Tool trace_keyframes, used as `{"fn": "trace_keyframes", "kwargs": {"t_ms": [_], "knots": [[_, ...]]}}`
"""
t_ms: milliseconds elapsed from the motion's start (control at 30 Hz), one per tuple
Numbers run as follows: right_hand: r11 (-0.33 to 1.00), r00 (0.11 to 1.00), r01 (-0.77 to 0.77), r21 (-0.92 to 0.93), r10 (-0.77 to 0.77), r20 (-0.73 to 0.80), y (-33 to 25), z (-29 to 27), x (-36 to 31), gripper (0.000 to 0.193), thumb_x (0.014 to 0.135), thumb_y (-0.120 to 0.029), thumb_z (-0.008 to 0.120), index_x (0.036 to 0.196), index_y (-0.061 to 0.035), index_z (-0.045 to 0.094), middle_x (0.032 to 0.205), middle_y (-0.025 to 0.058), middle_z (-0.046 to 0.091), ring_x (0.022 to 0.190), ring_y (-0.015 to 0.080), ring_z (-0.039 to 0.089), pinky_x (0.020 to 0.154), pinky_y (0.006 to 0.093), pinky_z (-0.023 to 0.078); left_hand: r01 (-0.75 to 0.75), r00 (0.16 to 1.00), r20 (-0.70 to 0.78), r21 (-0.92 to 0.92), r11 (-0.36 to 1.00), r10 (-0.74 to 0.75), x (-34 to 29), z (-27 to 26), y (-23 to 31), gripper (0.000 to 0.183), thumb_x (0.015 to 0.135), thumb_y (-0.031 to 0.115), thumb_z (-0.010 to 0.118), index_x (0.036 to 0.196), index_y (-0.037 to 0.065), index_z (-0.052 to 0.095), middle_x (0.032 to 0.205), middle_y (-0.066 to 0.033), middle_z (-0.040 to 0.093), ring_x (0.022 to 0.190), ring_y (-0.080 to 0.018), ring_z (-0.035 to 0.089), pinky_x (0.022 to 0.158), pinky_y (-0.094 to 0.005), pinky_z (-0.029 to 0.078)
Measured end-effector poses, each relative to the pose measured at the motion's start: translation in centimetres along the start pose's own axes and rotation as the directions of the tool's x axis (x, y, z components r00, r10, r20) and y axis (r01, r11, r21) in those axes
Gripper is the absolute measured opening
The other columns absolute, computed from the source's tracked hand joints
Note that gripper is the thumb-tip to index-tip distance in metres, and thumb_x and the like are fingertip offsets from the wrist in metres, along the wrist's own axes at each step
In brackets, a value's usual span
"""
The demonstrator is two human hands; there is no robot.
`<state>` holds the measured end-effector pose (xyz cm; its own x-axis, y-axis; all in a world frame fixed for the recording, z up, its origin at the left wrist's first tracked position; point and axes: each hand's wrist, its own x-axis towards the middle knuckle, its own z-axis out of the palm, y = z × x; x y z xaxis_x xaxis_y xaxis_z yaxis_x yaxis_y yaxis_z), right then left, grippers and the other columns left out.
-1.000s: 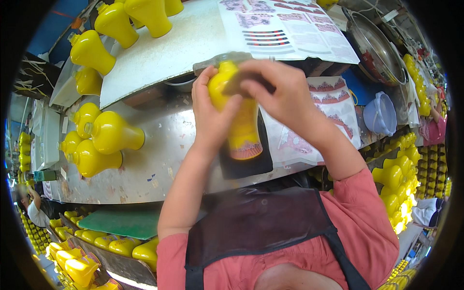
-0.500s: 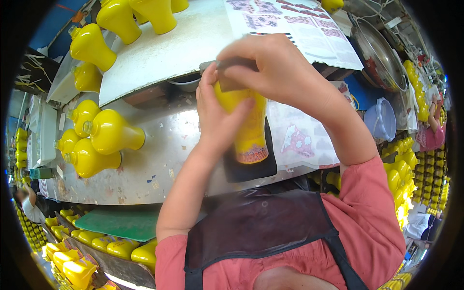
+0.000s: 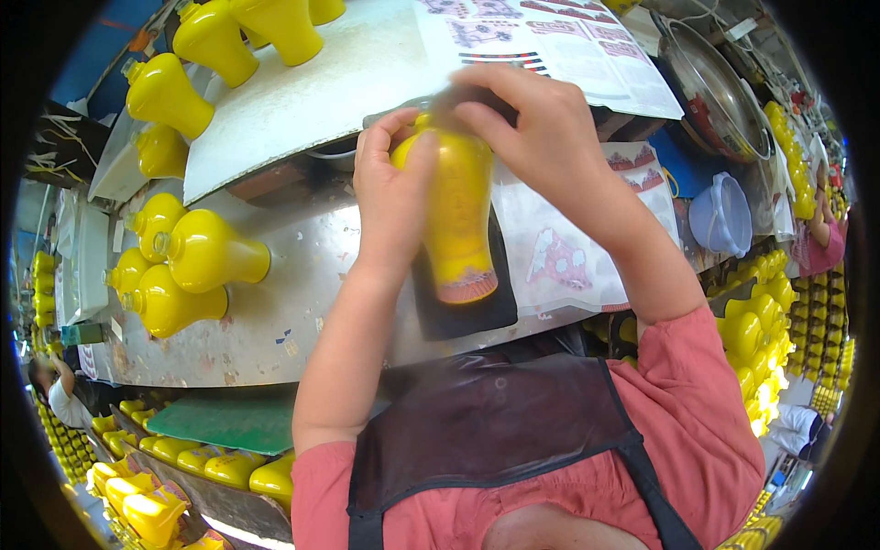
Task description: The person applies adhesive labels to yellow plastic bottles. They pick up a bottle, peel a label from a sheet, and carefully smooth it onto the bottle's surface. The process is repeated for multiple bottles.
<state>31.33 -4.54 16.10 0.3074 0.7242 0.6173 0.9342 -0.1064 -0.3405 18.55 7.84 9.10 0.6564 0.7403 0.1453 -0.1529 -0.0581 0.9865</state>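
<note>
A glossy yellow bottle (image 3: pixel 461 220) lies tilted over a black pad (image 3: pixel 440 316), its neck pointing away from me. A pinkish patterned band rings its foot, and faint reddish print shows on its body. My left hand (image 3: pixel 396 183) grips the bottle's shoulder, thumb on top and fingers along the far left side. Over the neck end, my right hand (image 3: pixel 532 119) pinches a dark flat piece (image 3: pixel 477 99), smeared by motion; its exact kind is unclear. The right fingers partly cover the neck.
Several yellow bottles (image 3: pixel 215 252) lie on the metal table (image 3: pixel 302 266) at left; more stand on a white board (image 3: pixel 302 110). Printed decal sheets (image 3: pixel 559 257) lie at right, near a pale bucket (image 3: pixel 720 215) and large metal pan (image 3: pixel 710 87). Other people appear at both edges.
My left hand has shifted left, its thumb moving off the bottle's middle to its shoulder. The right hand's dark piece has swung up off the bottle's upper body toward the neck.
</note>
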Motion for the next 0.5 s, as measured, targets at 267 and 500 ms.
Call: {"fn": "trace_keyframes", "kwargs": {"t_ms": [267,500], "knots": [[0.803,0.799,0.589,0.094,-0.596,0.08,-3.2,-0.3,-4.9,0.03,0.074,-0.02,0.076,0.103,-0.014,0.072,0.091,0.0041,0.067,0.099,0.0244,0.069,0.083,0.0397,0.056,0.173,0.985,0.075,-0.304,0.937,-0.158,0.0,-0.4,0.9,0.024,0.105,0.017,0.059,0.121,-0.001,0.065,0.111,-0.0072,0.068,0.1,-0.0119,0.064,0.089,-0.0275,0.053],[0.789,0.791,0.589,0.174,-0.607,0.076,-3.8,0.7,-5.7,0.024,0.073,-0.015,0.071,0.097,-0.0108,0.073,0.077,0.0041,0.061,0.088,0.0246,0.069,0.077,0.0384,0.055,-0.016,0.991,0.131,-0.014,1.0,0.018,-0.4,-1.4,1.8,0.031,0.109,0.023,0.053,0.121,0.0,0.069,0.12,-0.0097,0.066,0.112,-0.0164,0.061,0.101,-0.0324,0.046]]}}
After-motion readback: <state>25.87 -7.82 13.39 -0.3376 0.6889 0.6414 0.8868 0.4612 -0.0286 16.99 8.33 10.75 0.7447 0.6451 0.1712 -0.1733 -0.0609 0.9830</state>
